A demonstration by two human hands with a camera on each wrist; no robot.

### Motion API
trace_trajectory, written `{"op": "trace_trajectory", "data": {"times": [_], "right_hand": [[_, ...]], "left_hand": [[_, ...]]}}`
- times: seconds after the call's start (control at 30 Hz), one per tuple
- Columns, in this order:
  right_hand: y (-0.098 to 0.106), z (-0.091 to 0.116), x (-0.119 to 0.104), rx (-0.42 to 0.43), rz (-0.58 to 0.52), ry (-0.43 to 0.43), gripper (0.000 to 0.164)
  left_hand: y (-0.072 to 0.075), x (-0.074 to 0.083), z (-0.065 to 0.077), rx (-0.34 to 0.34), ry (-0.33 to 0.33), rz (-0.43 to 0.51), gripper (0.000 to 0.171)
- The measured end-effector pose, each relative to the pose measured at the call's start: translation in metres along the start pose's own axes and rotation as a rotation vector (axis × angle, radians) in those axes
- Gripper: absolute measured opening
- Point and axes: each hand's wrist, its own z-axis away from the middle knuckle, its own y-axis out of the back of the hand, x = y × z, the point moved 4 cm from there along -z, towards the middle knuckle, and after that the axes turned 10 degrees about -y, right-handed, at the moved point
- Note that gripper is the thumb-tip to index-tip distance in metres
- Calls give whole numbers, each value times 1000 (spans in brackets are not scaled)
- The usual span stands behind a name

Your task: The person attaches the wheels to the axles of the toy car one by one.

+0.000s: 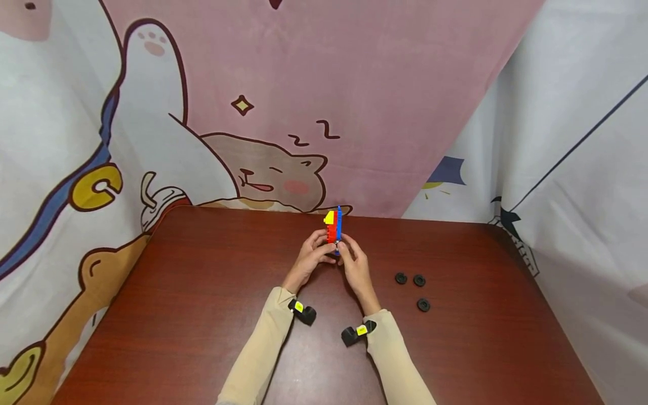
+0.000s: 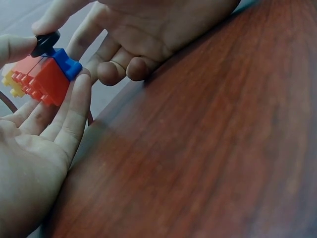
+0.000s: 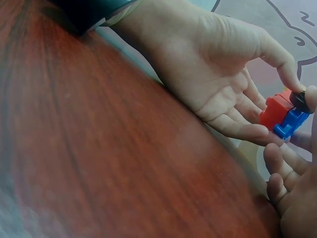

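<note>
A small building-brick toy (image 1: 331,228) of red, yellow and blue pieces is held up between both hands near the table's far edge. My left hand (image 1: 306,261) grips its red side, with the thumb at a black wheel (image 2: 45,43). From the other side my right hand (image 1: 358,270) holds the blue part, and its thumb also touches that wheel. In the right wrist view, the wheel sits against the blue piece (image 3: 292,123) between the two thumb tips. Whether it is fully seated on the toy cannot be told.
Three loose black wheels (image 1: 419,280) lie on the brown table (image 1: 202,337) to the right of my right hand. A cartoon-print curtain (image 1: 354,84) hangs behind the table's far edge. Each wrist wears a small black camera (image 1: 304,312).
</note>
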Motion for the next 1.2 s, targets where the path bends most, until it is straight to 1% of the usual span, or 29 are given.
{"op": "trace_trajectory", "data": {"times": [0.27,0.57,0.7,0.8,0.97,1.1,1.2], "right_hand": [[1,0,-1,2,24,-6,40],[2,1,-1,23,66,-15,40],[2,1,0,15,40,1,40],[2,0,1,14,19,7,39],[2,-1,3,27,2,0,37],[1,-3,4,28,-34,7,36],[1,-2,4,28,-45,7,37]], "left_hand": [[-1,2,0,4,1,12,48],[-1,2,0,-5,-45,-23,48],[-1,2,0,-10,-58,-28,47],[-1,3,1,-4,-50,-21,46],[1,0,0,18,-19,5,40],[2,-1,-2,17,11,17,39],[2,-1,-2,23,11,21,37]]}}
